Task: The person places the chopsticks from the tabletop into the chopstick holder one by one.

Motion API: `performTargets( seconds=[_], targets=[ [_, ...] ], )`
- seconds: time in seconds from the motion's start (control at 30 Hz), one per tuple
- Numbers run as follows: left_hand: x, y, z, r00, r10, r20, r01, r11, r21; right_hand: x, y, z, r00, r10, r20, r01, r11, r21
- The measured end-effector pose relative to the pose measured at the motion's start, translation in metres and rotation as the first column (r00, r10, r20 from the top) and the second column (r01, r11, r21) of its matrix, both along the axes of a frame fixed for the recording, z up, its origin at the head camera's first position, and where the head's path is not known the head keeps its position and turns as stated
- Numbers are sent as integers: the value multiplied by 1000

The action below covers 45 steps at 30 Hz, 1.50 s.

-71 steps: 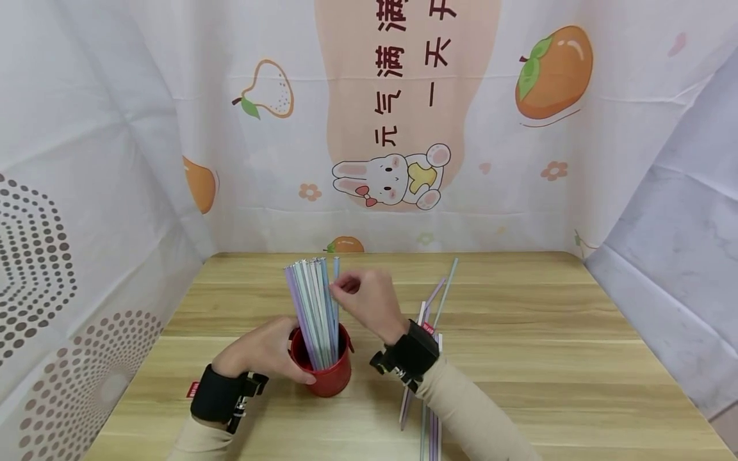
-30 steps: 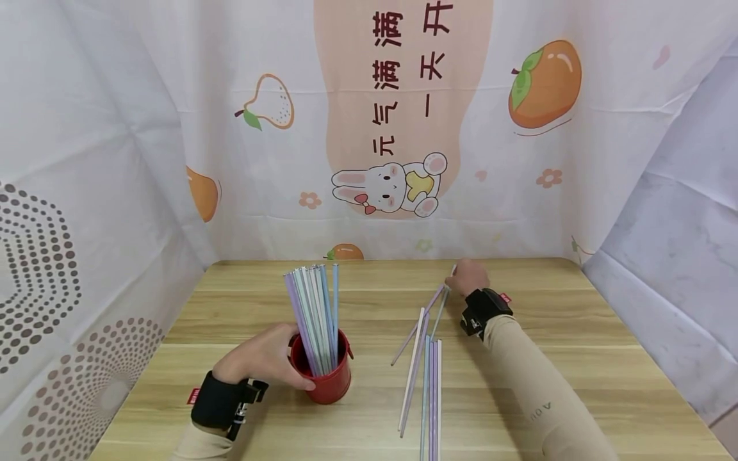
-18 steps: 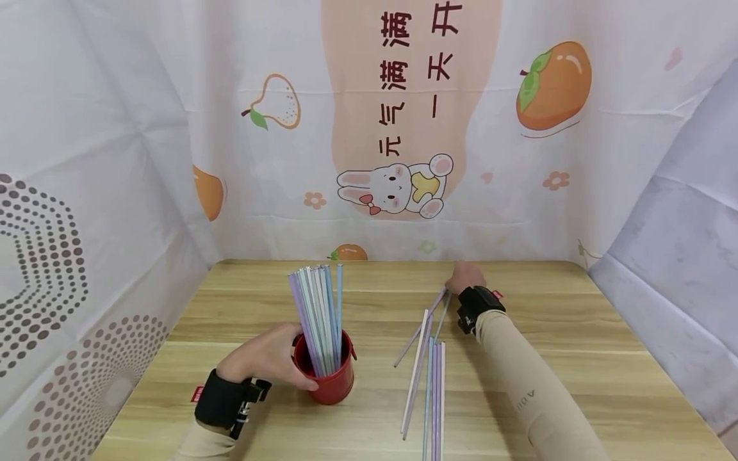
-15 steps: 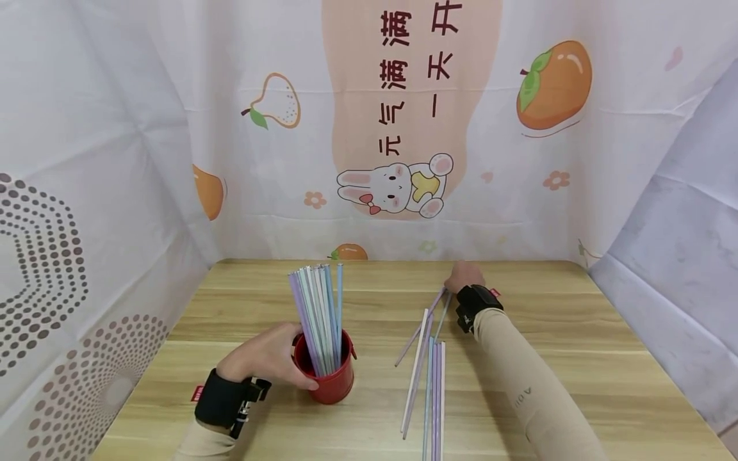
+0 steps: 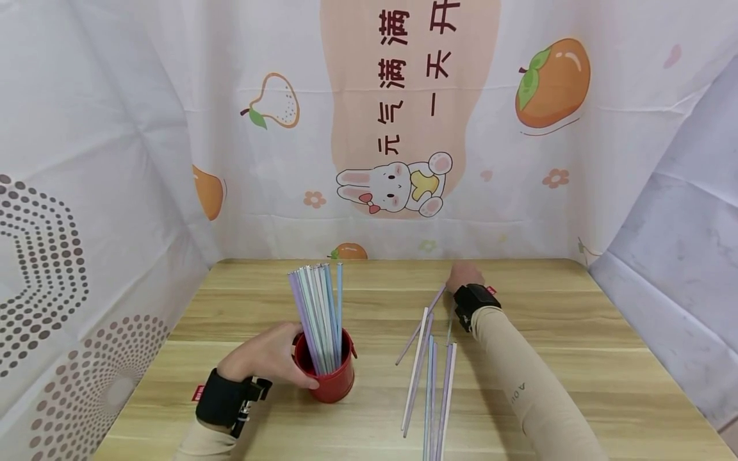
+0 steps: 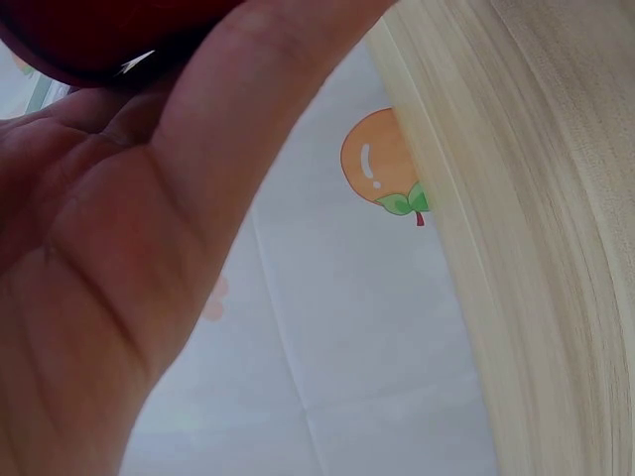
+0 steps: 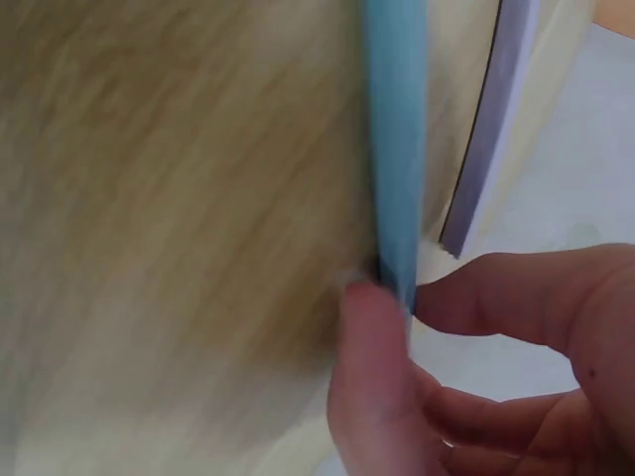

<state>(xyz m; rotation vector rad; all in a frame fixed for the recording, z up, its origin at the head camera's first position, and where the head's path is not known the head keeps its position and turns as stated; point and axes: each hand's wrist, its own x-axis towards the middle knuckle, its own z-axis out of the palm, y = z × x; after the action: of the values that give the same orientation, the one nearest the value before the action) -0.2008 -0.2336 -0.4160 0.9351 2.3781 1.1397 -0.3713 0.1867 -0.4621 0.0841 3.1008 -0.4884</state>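
Observation:
My left hand (image 5: 268, 355) grips the rim and side of a small red bucket (image 5: 334, 387). A leaning bundle of purple, pale green, white and blue straws (image 5: 314, 307) stands in the bucket. At the far right of the table, my right hand (image 5: 464, 275) pinches the far end of a light blue straw (image 7: 397, 129) between thumb and finger. Beside it lies a purple straw (image 7: 491, 129), apart from my fingers in the right wrist view. The left wrist view shows mostly my palm and thumb, with the bucket's dark red underside (image 6: 109, 30) above.
Several loose straws lie on the wooden table (image 5: 548, 384) right of the bucket: a white straw (image 5: 415, 371), a blue straw (image 5: 428, 397) and purple ones, some crossing. A printed white cloth (image 5: 277, 192) hangs behind the table's far edge.
My right hand has gone from the bucket to the far-right straws and pinches the light blue one. That straw's near end has swung right, spreading nearby straws. My left hand stays on the bucket.

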Motion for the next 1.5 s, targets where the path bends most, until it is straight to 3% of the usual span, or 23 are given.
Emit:
performTargets(
  seconds=[0.3,0.6,1.03,1.3,1.5],
  targets=[
    [-1,1,1,1000,-7,4,7,1000,7,-3,12,-3,1000,2,10,-1,1000,-24],
    [0,2,3,1000,-5,-11,5,1000,-5,7,14,5,999,19,-37,-19,1000,-15],
    [1,1,1,1000,-13,-21,13,1000,5,11,20,1,998,47,-30,-48,998,-42],
    [2,1,1,1000,-22,-8,22,1000,22,17,23,10,996,43,-81,-47,997,-55],
    [1,0,1,1000,-14,-25,14,1000,11,24,19,21,994,30,-108,-43,991,-126]
  ],
)
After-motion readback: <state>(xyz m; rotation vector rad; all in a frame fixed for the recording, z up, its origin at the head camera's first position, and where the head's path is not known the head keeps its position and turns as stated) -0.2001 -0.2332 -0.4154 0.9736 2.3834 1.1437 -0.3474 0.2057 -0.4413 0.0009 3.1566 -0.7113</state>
